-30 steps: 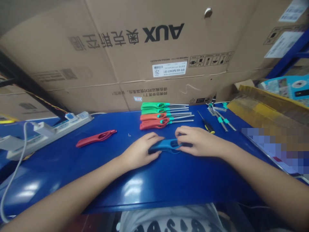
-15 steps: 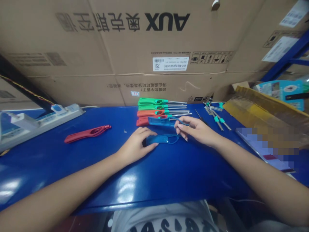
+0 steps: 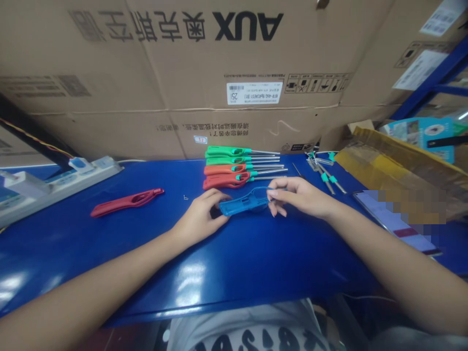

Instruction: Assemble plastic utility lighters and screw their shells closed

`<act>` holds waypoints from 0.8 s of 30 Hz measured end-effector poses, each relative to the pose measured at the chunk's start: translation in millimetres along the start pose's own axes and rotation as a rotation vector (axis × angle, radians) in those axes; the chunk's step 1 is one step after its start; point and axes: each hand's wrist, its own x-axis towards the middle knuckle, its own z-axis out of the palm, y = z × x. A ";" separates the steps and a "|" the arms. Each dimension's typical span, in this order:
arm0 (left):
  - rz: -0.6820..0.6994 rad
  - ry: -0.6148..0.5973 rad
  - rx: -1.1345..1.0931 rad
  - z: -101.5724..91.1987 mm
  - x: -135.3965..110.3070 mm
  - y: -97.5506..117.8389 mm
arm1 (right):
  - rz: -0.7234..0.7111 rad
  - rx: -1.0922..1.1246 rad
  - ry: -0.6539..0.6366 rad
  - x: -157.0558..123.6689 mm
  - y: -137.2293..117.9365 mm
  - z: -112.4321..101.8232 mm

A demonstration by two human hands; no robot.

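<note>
My left hand [image 3: 200,213] has thumb and fingers closed around the left end of a blue lighter casing half [image 3: 239,204], its hollow inner side showing. My right hand [image 3: 298,196] pinches the other, looped end of this half between thumb and forefinger. A second blue half seems to lie beneath it, mostly hidden. Just behind are several lighters with metal tubes: green ones [image 3: 224,152] at the back and orange-red ones [image 3: 223,181] in front. To the left lies a red lighter casing [image 3: 127,202]. Tiny metal pieces [image 3: 185,198] lie near my left hand.
A big cardboard box [image 3: 175,92] walls off the table's back. At left runs a white power strip [image 3: 100,169]. Metal tubes with teal parts [image 3: 331,181] and a thin dark tool [image 3: 297,169] lie right, near a yellow-taped carton [image 3: 395,165] and a phone [image 3: 397,231].
My right hand has brought the upper blue half down over the lower one and turned it, showing its inside. My left hand now holds the upper half's end. The view shifted slightly.
</note>
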 end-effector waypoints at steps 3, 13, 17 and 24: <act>-0.009 -0.024 -0.001 -1.1 0.0 0.0 | 0.046 0.008 -0.009 -1.4 -0.7 -1.5; 0.031 0.014 -0.036 1.2 -1.4 -0.6 | 0.279 -0.489 -0.028 -3.1 3.3 -2.6; 0.057 0.011 -0.057 0.1 -1.8 1.5 | 0.091 -0.999 0.045 -5.4 4.1 -4.6; 0.128 -0.052 0.027 -2.0 -2.1 5.5 | -0.132 -1.135 0.062 -6.0 8.2 -4.9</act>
